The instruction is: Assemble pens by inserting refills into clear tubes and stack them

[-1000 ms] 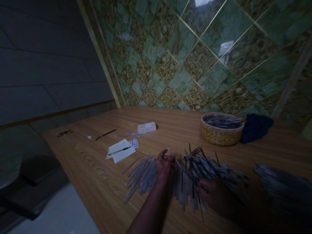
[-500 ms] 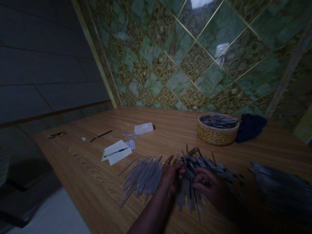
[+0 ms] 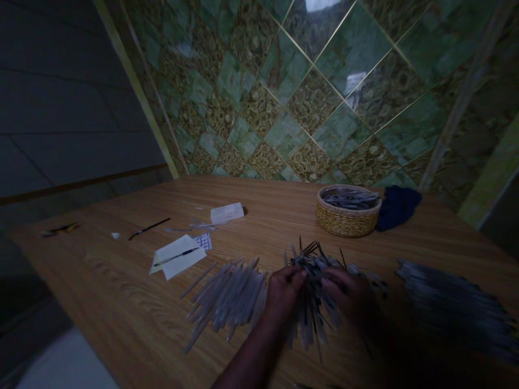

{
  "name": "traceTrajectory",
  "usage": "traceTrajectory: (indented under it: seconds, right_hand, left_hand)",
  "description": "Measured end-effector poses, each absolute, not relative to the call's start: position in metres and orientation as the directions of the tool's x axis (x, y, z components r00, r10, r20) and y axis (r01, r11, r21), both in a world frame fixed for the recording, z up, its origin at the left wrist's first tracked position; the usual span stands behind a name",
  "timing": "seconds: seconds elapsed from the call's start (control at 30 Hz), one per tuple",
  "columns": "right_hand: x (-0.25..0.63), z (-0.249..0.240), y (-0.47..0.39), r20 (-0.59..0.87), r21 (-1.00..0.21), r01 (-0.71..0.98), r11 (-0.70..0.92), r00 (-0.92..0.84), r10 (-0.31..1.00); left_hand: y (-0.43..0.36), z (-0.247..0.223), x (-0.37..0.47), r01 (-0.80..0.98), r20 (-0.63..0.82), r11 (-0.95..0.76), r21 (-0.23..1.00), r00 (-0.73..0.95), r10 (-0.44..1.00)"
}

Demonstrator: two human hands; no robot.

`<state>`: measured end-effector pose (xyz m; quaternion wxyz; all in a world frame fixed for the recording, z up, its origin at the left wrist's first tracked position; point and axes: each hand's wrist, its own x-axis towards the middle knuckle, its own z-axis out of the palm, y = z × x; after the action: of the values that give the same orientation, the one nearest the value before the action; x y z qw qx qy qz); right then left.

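Observation:
A mixed pile of thin dark sticks and pale tubes (image 3: 310, 321), like pen parts, lies in front of me. My left hand (image 3: 281, 292) is at its left side, fingers closed with thumb and forefinger together; what they hold is lost among the sticks. At the right side, my right hand (image 3: 346, 289) is closed too, its fingertips at the dark sticks near the pile's middle. Dimness hides what it grips. Left of my left hand is a bundle of pale translucent tubes (image 3: 229, 297), laid roughly side by side.
A woven basket (image 3: 346, 221) full of similar sticks stands at the back, beside dark blue cloth (image 3: 399, 208). A dark stack of sticks (image 3: 454, 308) lies right. Leftward are paper (image 3: 178, 256) with a pen on it, a white box (image 3: 227, 212), a black stick (image 3: 149, 229) and a yellow-handled tool (image 3: 60, 229).
The view has turned slightly right, shifting the table's things leftward. My left fingers, raised and partly spread before, have closed in. My right fingertips have moved up among the dark sticks.

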<state>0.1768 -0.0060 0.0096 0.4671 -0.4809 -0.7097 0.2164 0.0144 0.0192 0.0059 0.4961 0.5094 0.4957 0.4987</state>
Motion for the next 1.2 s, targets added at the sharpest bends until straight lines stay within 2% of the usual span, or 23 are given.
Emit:
traceTrajectory:
  seconds: [0.07, 0.13, 0.2, 0.3, 0.37, 0.43, 0.5, 0.53, 0.63, 0.7, 0.93, 1.2]
  right_hand:
    - [0.182, 0.015, -0.005, 0.415, -0.801, 0.445, 0.402, -0.072, 0.907]
    - [0.184, 0.018, -0.005, 0.374, -0.841, 0.395, 0.369, -0.068, 0.925]
    - [0.182, 0.018, -0.006, 0.346, -0.872, 0.341, 0.352, -0.08, 0.935]
    - [0.178, 0.015, -0.006, 0.318, -0.908, 0.253, 0.333, -0.098, 0.943]
    - [0.178, 0.013, -0.003, 0.274, -0.927, 0.235, 0.291, -0.105, 0.956]
    - [0.18, 0.01, 0.0, 0.244, -0.91, 0.313, 0.272, -0.124, 0.962]
    - [0.184, 0.005, 0.004, 0.259, -0.803, 0.494, 0.332, -0.211, 0.942]
    - [0.185, 0.001, 0.006, 0.257, -0.705, 0.599, 0.38, -0.283, 0.924]
    - [0.187, -0.012, 0.011, 0.118, -0.374, 0.813, 0.447, -0.436, 0.892]
    - [0.186, -0.019, 0.013, 0.028, -0.25, 0.861, 0.442, -0.45, 0.892]
    - [0.181, -0.027, 0.011, -0.005, -0.121, 0.881, 0.457, -0.46, 0.888]
    - [0.175, -0.026, 0.007, 0.024, -0.079, 0.888, 0.453, -0.452, 0.891]
  left_hand:
    - [0.014, 0.015, 0.013, 0.164, 0.256, -0.259, 0.952, 0.037, 0.966]
    - [0.007, 0.023, 0.013, 0.201, 0.38, -0.406, 0.891, 0.158, 0.911]
    - [0.0, 0.026, 0.015, 0.151, 0.375, -0.418, 0.896, 0.246, 0.894]
    - [-0.003, 0.021, 0.019, 0.073, 0.282, -0.314, 0.947, 0.285, 0.916]
    - [-0.001, 0.018, 0.019, 0.015, 0.233, -0.244, 0.97, 0.248, 0.941]
    - [0.005, 0.017, 0.017, -0.069, 0.193, -0.184, 0.981, 0.163, 0.968]
    - [0.012, 0.018, 0.013, -0.168, 0.148, -0.133, 0.977, 0.081, 0.986]
    - [0.016, 0.017, 0.01, -0.214, 0.129, -0.113, 0.97, 0.059, 0.99]
    - [0.027, 0.012, 0.003, -0.332, 0.085, -0.071, 0.941, 0.029, 0.996]
    - [0.032, 0.007, 0.001, -0.383, 0.055, -0.047, 0.922, 0.009, 0.998]
    - [0.035, 0.004, 0.001, -0.384, -0.012, -0.001, 0.923, -0.032, 0.999]
    - [0.034, 0.002, 0.001, -0.35, -0.033, 0.03, 0.936, -0.004, 0.999]
